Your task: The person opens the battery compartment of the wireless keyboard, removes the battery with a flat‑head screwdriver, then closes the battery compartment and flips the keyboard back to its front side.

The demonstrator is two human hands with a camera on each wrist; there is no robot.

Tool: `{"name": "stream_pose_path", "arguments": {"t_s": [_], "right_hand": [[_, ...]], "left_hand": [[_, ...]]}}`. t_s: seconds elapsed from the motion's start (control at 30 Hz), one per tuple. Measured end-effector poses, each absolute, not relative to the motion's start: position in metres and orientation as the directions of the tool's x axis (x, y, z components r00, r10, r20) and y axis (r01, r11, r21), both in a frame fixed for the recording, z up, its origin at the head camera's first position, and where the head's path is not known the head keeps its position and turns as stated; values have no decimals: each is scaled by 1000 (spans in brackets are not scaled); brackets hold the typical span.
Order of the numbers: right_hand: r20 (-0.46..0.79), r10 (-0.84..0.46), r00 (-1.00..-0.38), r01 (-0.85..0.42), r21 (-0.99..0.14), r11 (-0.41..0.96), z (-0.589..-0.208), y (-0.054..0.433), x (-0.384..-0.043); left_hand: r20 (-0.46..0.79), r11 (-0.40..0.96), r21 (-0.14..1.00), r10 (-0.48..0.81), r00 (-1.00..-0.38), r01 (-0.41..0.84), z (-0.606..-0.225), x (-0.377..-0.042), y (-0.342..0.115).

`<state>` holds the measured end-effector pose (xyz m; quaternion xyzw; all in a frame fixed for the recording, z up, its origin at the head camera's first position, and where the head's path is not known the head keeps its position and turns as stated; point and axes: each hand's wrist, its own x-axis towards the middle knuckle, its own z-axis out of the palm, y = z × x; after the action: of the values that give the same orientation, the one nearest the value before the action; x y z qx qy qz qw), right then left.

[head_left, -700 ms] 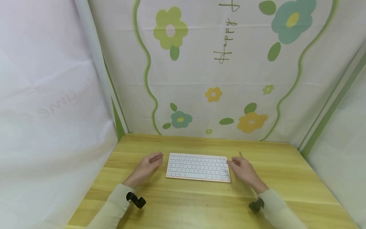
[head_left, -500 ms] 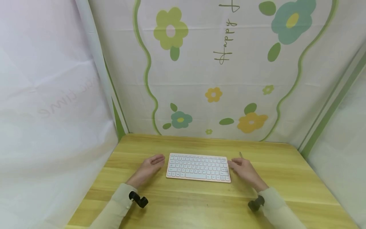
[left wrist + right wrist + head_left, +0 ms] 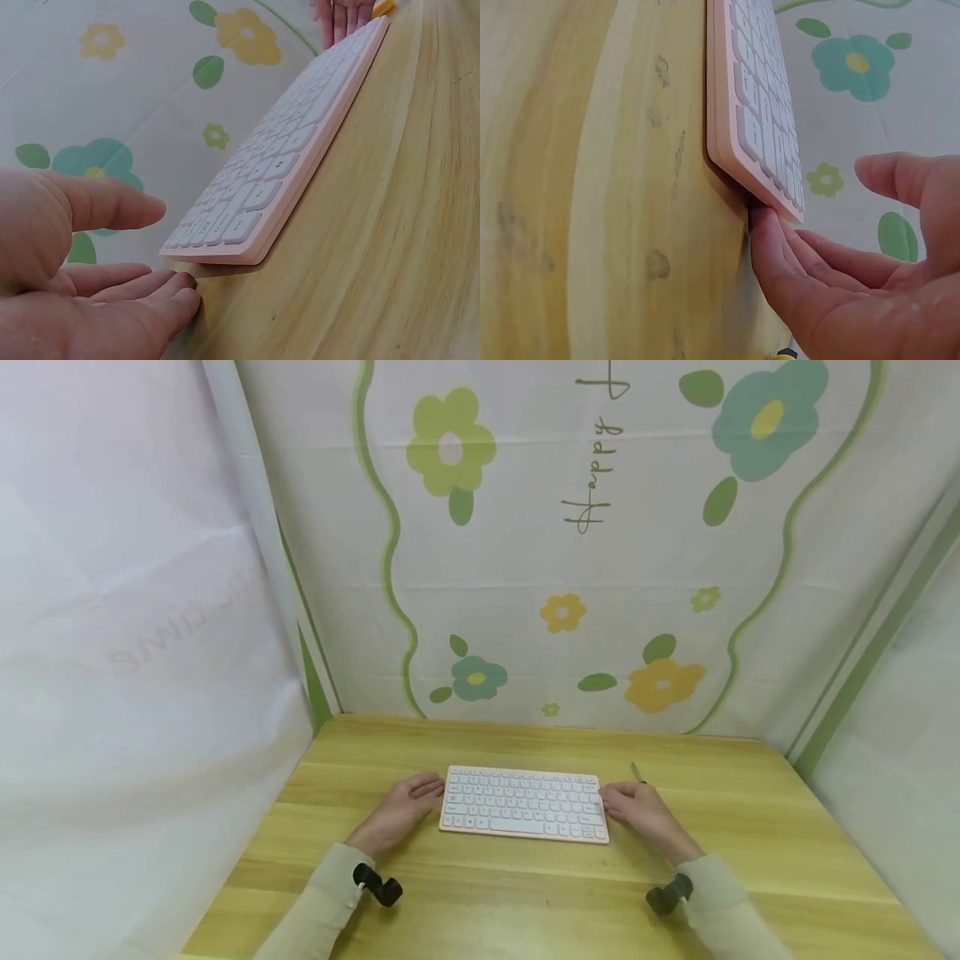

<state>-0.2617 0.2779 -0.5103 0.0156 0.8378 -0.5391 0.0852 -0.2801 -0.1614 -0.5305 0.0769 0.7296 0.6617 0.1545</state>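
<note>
A white keyboard (image 3: 525, 804) with a pink edge lies flat on the wooden table between two hands. The left hand (image 3: 405, 814) is at its left end, palm turned inward and fingers extended. In the left wrist view, the fingertips (image 3: 184, 289) sit low by the keyboard's near corner, with the thumb raised apart above them. At the other end is the right hand (image 3: 641, 814). Its fingertips (image 3: 765, 219) touch the lower edge of the keyboard (image 3: 727, 112) in the right wrist view, while the thumb stays away from the keys. Neither hand pinches the keyboard.
Behind the right hand lies a thin metal-tipped tool (image 3: 636, 772), mostly hidden; a bit of yellow and black (image 3: 786, 354) shows beneath that hand. The wooden table (image 3: 480, 910) meets a flower-printed cloth (image 3: 517, 552) at the back. White cloth walls flank both sides.
The left hand has moved right, up to the keyboard's left end. The right hand has shifted only slightly at the right edge. The head view has tilted a little; the keyboard stays in place.
</note>
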Motion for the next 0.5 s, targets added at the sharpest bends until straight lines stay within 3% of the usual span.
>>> {"name": "stream_pose_path", "arguments": {"t_s": [0.37,0.5], "right_hand": [[-182,-10,-983,158,-877,454,-513,274,-265],[-214,26,-977,209,-913,349,-512,268,-263]], "left_hand": [[-126,171,983,351,-928,-68,-529,-275,-148],[-82,364,930,353,-932,56,-525,-270,-142]]}}
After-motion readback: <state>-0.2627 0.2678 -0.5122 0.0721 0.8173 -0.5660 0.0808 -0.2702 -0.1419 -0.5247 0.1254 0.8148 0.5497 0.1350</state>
